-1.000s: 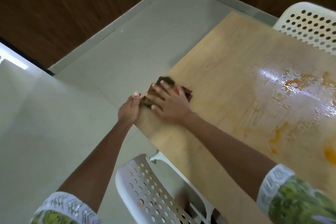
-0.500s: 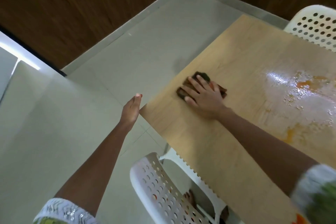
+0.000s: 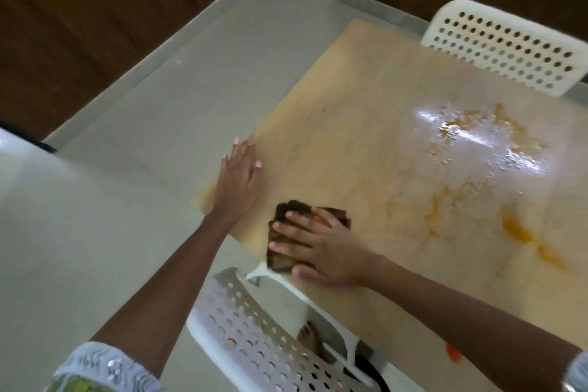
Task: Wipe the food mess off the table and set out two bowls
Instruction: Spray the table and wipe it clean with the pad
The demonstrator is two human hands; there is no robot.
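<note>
The right hand presses a dark cloth flat-fingered on the bench, while the left hand rests open at its edge.

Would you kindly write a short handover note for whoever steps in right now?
Right hand: flat, pressing the dark cloth onto the table near its front edge.
Left hand: open, resting on the table's left edge.
Done: little; the cloth is on a mostly clean part.
Left: orange food smears and the wet patch further right remain. No bowls in view; two must be set out.
</note>
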